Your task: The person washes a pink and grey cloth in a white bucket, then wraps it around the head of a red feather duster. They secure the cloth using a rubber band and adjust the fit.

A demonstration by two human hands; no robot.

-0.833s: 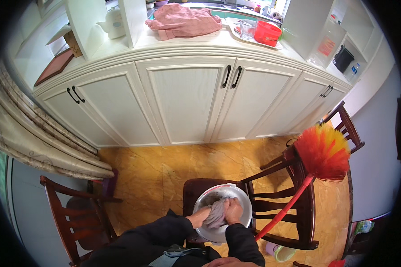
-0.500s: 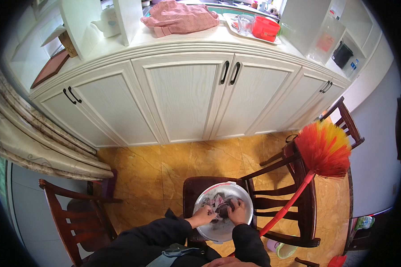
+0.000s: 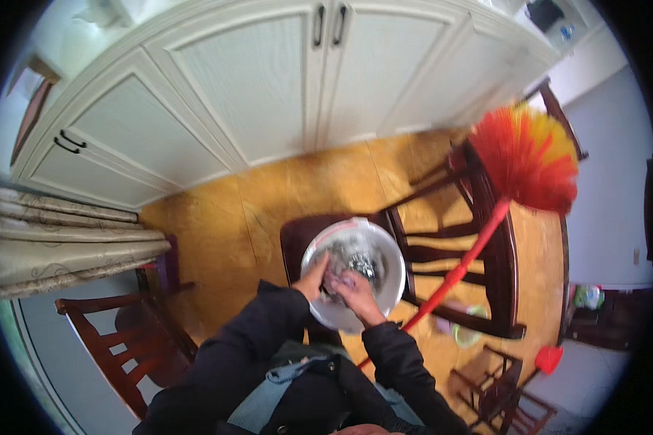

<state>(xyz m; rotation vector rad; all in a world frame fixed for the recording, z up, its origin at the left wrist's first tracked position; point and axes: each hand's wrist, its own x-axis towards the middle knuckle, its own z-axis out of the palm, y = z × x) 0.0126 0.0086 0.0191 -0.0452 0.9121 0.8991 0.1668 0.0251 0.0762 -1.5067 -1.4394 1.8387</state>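
A white basin [image 3: 396,279] rests on the seat of a dark wooden chair [image 3: 294,243], with greyish water [image 3: 363,250] shining inside. In the basin's near part, my left hand [image 3: 312,281] and my right hand [image 3: 358,294] are close together, closed on a bunched wet cloth [image 3: 331,283]. What shows of the cloth is pinkish and grey; motion blur and my fingers hide most of it. Both my forearms are in dark sleeves and reach over the near rim.
A red and yellow bristle duster [image 3: 526,159] with a red pole [image 3: 455,274] leans across the chair's back on the right. White cabinets [image 3: 247,87] line the far side. Another wooden chair [image 3: 116,326] stands left, beside a patterned curtain [image 3: 65,243]. A pale green tub [image 3: 470,328] sits right.
My hands have come together, and the cloth that lay spread in the basin is now bunched between them. More water shows. The view has tipped downward.
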